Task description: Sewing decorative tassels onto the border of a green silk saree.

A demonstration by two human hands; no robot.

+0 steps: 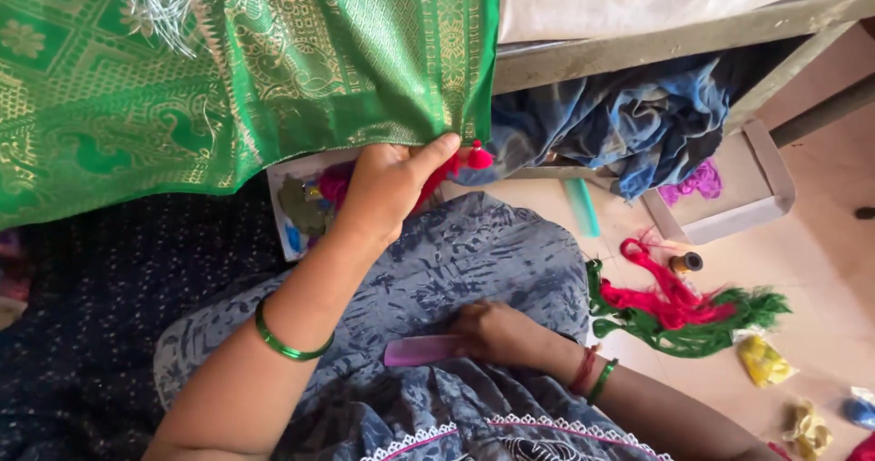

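Left hand [387, 192] raised, fingers pinched, right hand [497, 333] lowered, curled

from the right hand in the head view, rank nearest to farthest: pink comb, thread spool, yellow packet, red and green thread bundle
From the right hand:
1. pink comb, touching it, on the lap
2. red and green thread bundle, on the floor to its right
3. thread spool, just beyond the bundle's top
4. yellow packet, farther right on the floor

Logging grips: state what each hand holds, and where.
Left hand pinches the green cloth at its lower edge; right hand holds the pink comb at one end.
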